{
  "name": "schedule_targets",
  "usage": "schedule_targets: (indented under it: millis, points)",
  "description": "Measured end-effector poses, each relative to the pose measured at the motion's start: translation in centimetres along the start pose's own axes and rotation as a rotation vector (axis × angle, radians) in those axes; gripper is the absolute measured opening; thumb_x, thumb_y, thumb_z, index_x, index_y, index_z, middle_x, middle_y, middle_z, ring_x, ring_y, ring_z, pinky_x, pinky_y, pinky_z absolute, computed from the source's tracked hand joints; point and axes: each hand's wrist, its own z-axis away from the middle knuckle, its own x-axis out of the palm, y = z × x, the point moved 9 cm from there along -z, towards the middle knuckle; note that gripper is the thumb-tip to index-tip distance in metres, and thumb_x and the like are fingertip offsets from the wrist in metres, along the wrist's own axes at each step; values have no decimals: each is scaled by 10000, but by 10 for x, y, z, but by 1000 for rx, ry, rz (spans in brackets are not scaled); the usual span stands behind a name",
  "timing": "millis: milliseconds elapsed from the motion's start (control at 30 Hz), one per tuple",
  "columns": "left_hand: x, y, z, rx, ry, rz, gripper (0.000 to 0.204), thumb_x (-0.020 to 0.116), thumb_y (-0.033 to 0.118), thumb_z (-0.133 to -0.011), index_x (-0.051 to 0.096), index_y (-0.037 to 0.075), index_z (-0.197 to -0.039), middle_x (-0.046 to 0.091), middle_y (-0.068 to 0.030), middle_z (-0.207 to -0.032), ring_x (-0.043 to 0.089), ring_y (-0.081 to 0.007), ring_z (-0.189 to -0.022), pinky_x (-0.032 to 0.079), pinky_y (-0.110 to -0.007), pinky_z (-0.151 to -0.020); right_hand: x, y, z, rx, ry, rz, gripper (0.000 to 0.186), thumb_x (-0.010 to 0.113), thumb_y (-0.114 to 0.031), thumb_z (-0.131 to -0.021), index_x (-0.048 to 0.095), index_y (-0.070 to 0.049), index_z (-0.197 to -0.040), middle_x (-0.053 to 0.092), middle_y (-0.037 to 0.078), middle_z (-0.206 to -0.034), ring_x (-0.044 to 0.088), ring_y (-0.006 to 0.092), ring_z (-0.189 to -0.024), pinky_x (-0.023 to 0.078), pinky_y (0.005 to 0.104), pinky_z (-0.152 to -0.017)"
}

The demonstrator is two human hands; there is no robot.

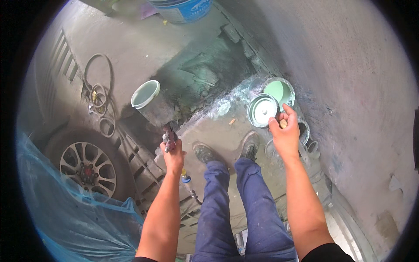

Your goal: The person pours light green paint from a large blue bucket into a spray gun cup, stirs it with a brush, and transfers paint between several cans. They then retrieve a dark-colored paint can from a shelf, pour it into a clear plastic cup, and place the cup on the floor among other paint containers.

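Observation:
My left hand point(173, 158) is closed around the grip of a spray gun point(168, 140). The gun's pale, translucent cup point(152, 107) has its mouth uncovered and tilts away to the upper left. Beneath that hand hangs a blue and yellow air fitting point(186, 179) with a dark hose. Between thumb and fingers, my right hand point(286, 133) grips the edge of a round lid point(262, 110), its pale inner face towards me. A small yellowish patch at these fingers is too unclear to name. Just behind the lid stands a container of light green paint point(279, 91), partly hidden by it.
A rough wall point(349, 87) rises on the right, with another grimy can point(304, 131) near its foot. To the left are a wheel point(89, 168), blue plastic sheeting point(83, 222) and a looped hose point(99, 56). A blue bucket point(183, 11) stands at the far edge.

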Motion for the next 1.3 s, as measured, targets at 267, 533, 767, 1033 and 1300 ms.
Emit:
schedule_targets:
  millis: [267, 533, 767, 1033, 1300]
  points:
    - [-49, -4, 33, 204, 47, 111, 119, 568, 161, -952, 545, 46, -933, 518, -4, -691, 504, -107, -605, 426, -272, -563, 128, -106, -9, -271, -288, 423, 592, 684, -164, -800, 466, 13, -1321, 605, 190, -1084, 632, 305, -916, 500, 386, -863]
    - [-89, 41, 92, 842, 315, -293, 166, 597, 81, -933, 686, 44, -1068, 644, -79, -862, 581, -213, -772, 484, -360, -716, 134, -58, -2, -237, -323, 493, 545, 652, -69, -824, 458, 29, -1324, 566, 118, -1049, 616, 205, -892, 528, 341, -826]
    - [-103, 49, 81, 548, 113, 1, 220, 600, 184, -949, 677, 22, -1078, 630, -53, -798, 579, -152, -722, 475, -309, -659, 210, -76, 108, 107, -652, -391, 552, 677, -105, -853, 407, 14, -1320, 549, 100, -1121, 577, 154, -957, 537, 312, -778]
    - [-130, 87, 70, 180, 63, 333, 181, 621, 189, -937, 589, 13, -907, 607, -49, -736, 569, -130, -669, 464, -292, -627, 265, -96, 138, 149, -868, -407, 560, 644, -104, -887, 375, 20, -1363, 534, 113, -1213, 573, 158, -1035, 534, 304, -838]
    - [-127, 97, 32, 153, 248, 354, 205, 663, 202, -916, 602, 6, -911, 610, -34, -766, 563, -116, -701, 463, -285, -649, 286, -103, 38, 130, -975, -410, 513, 478, -200, -1006, 291, 7, -1437, 494, 191, -1352, 615, 274, -1090, 530, 370, -891]
